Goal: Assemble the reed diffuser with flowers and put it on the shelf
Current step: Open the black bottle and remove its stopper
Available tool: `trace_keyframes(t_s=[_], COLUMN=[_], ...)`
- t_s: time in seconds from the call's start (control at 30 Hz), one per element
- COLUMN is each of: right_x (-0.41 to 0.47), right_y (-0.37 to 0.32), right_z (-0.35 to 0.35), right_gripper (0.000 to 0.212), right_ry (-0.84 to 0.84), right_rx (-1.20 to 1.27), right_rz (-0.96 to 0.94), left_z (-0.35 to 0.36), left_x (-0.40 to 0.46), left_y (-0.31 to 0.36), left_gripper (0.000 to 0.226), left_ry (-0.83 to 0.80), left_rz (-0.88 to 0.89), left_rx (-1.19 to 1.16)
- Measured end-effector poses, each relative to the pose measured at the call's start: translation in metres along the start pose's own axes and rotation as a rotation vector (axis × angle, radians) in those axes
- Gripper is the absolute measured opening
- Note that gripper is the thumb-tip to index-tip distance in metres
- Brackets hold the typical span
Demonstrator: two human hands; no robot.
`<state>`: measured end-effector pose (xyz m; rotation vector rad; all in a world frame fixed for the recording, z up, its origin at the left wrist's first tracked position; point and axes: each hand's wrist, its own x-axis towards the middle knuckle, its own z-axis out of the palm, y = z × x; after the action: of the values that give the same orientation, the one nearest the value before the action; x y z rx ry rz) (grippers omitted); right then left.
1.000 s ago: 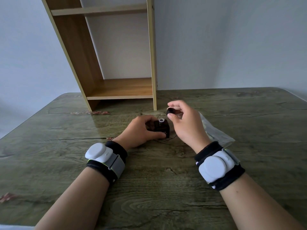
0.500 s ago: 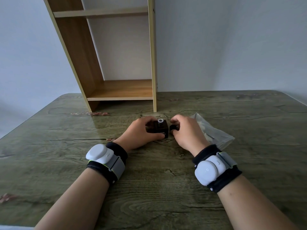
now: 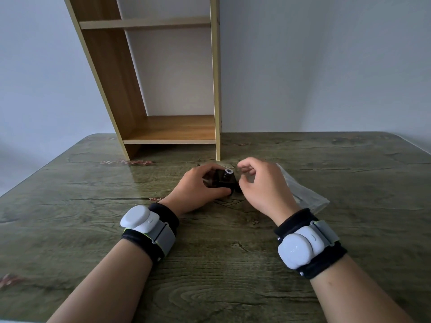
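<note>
A small dark diffuser bottle point(image 3: 224, 179) stands on the green wood-grain table point(image 3: 210, 264), just in front of the shelf's right post. Its neck is uncapped and shows a pale stopper on top. My left hand point(image 3: 198, 191) is wrapped around the bottle from the left. My right hand point(image 3: 263, 185) hovers right of the bottle's neck, fingers loosely curled and apart, nothing seen in them. A small black cap point(image 3: 238, 189) lies on the table against the bottle's right side, partly hidden by my right hand. No flowers or reeds are in sight.
A wooden shelf unit point(image 3: 172, 129) stands at the back of the table against the wall, its lowest board bare. A clear plastic bag point(image 3: 305, 194) lies flat behind my right wrist. Both wrists wear black bands with white pods.
My right hand brought the black cap down from above the bottle, left it on the table beside the bottle, then rose with its fingers apart. My left hand stayed on the bottle.
</note>
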<state>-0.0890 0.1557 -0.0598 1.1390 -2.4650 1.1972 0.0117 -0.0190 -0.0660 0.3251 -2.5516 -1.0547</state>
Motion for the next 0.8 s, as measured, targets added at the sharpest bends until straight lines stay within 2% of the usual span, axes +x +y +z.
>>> trace_keyframes(t_s=[0.27,0.57,0.8], right_x=[0.0,0.001,0.0], right_y=[-0.008,-0.004,-0.001], right_z=[-0.007,-0.022,-0.026], right_gripper=[0.021,0.014,0.012], right_ry=[-0.051,-0.185,-0.23], right_rx=[0.06,0.072,0.082], right_rz=[-0.16,-0.075,-0.057], left_z=[0.0,0.0,-0.001], left_x=[-0.001,-0.002,-0.003], left_y=[0.0,-0.001,-0.002], left_gripper=[0.041,0.032,0.037], left_ry=[0.021,-0.009,-0.061], left_rz=[0.083,0.116,0.138], left_rx=[-0.014,-0.025,-0.023])
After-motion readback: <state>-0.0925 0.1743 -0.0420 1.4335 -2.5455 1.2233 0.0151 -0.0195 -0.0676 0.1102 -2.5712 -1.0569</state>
